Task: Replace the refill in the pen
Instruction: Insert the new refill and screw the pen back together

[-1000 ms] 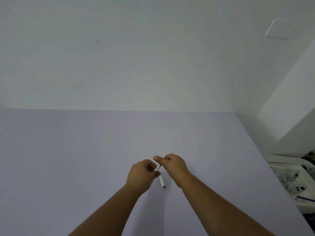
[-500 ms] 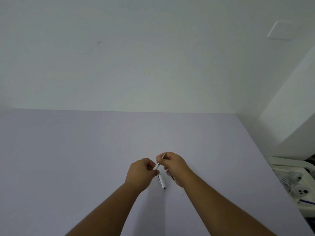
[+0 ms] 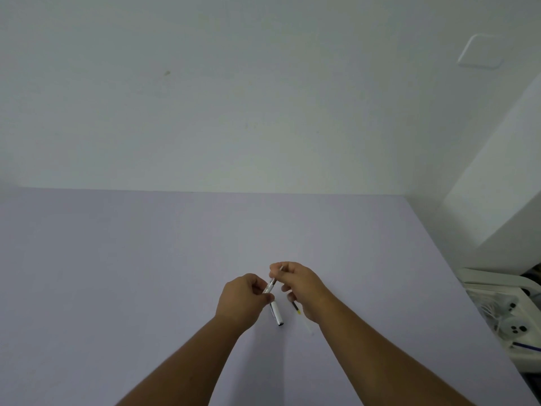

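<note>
My left hand (image 3: 241, 300) grips the silver-white pen (image 3: 269, 287) by its lower part, a little above the lilac table (image 3: 146, 273). The pen slants up to the right, where my right hand (image 3: 301, 284) pinches its upper tip end between thumb and forefinger. A short white pen piece (image 3: 276, 314) with a dark end lies on the table just below my left fingers. Partly hidden under my right palm, a thin refill (image 3: 298, 311) with a black and yellow section and a clear tube also lies on the table.
A white wall rises behind the table's far edge. Past the table's right edge stands a white rack (image 3: 503, 306) holding small white items and a blue pen (image 3: 527, 346).
My right hand has lifted slightly and moved up-right along the pen. The refill under its palm has come into sight. The white piece on the table has stayed put.
</note>
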A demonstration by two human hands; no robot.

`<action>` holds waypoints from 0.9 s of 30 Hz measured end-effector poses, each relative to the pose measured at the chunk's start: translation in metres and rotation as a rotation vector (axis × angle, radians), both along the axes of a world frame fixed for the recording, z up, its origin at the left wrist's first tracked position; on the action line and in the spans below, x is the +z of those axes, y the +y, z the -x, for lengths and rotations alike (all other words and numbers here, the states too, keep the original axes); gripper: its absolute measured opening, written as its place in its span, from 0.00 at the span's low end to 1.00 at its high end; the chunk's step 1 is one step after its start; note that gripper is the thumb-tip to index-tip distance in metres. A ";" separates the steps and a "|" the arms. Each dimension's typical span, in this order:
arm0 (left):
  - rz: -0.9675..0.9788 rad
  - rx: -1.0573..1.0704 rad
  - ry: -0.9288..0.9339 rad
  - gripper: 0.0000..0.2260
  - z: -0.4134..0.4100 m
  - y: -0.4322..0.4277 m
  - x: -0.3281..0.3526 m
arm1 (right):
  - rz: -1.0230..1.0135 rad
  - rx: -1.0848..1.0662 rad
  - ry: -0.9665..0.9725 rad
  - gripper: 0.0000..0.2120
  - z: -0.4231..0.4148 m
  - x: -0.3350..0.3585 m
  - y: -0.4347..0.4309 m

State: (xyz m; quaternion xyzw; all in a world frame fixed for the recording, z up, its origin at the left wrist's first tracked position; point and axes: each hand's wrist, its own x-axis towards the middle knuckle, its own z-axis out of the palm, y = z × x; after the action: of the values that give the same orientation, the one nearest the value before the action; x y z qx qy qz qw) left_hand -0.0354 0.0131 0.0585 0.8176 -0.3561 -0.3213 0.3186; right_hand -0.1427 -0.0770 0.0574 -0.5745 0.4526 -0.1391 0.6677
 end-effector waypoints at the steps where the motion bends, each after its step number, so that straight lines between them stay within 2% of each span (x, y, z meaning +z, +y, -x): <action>1: 0.000 0.001 -0.005 0.07 -0.001 0.000 0.000 | -0.004 0.006 -0.030 0.02 0.001 0.000 0.000; 2: -0.003 -0.003 -0.012 0.07 -0.001 -0.001 0.000 | 0.008 0.006 -0.021 0.03 0.001 0.000 0.000; 5: -0.010 -0.023 -0.032 0.06 0.002 -0.001 0.000 | 0.070 -0.026 0.135 0.16 0.000 -0.002 0.000; 6: -0.007 -0.023 -0.033 0.06 0.002 0.000 0.000 | 0.066 -0.027 0.135 0.16 -0.001 -0.002 0.001; 10: 0.000 -0.016 -0.038 0.06 0.001 -0.001 0.001 | -0.024 -0.006 -0.042 0.03 0.003 -0.002 0.002; 11: -0.002 -0.022 -0.047 0.06 0.001 -0.001 0.001 | -0.008 -0.007 -0.023 0.05 0.003 -0.002 0.002; 14: 0.000 -0.031 -0.046 0.06 0.004 0.000 0.001 | 0.078 -0.032 0.142 0.17 0.000 -0.001 0.002; 15: 0.002 -0.026 -0.038 0.06 0.004 0.000 0.001 | 0.071 -0.035 0.135 0.18 0.000 -0.001 0.003; 19: 0.003 -0.012 -0.035 0.06 0.002 0.000 0.003 | 0.013 0.008 -0.020 0.05 0.002 0.000 0.004; 20: 0.000 -0.017 -0.045 0.06 0.002 -0.001 0.003 | 0.039 0.010 0.000 0.06 0.002 0.001 0.004; 23: 0.000 -0.022 -0.047 0.06 0.004 -0.001 0.003 | 0.108 -0.034 0.146 0.19 0.000 0.000 0.005; 24: 0.001 -0.018 -0.042 0.06 0.004 -0.001 0.003 | 0.087 -0.041 0.132 0.19 0.000 0.000 0.006; 27: 0.000 -0.008 -0.041 0.05 0.003 -0.001 0.004 | 0.004 -0.031 -0.026 0.09 0.003 0.001 0.005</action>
State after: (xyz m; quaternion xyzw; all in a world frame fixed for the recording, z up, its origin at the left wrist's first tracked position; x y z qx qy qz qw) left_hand -0.0382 0.0126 0.0624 0.8225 -0.3659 -0.3059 0.3097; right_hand -0.1457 -0.0724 0.0583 -0.5669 0.4525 -0.1575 0.6702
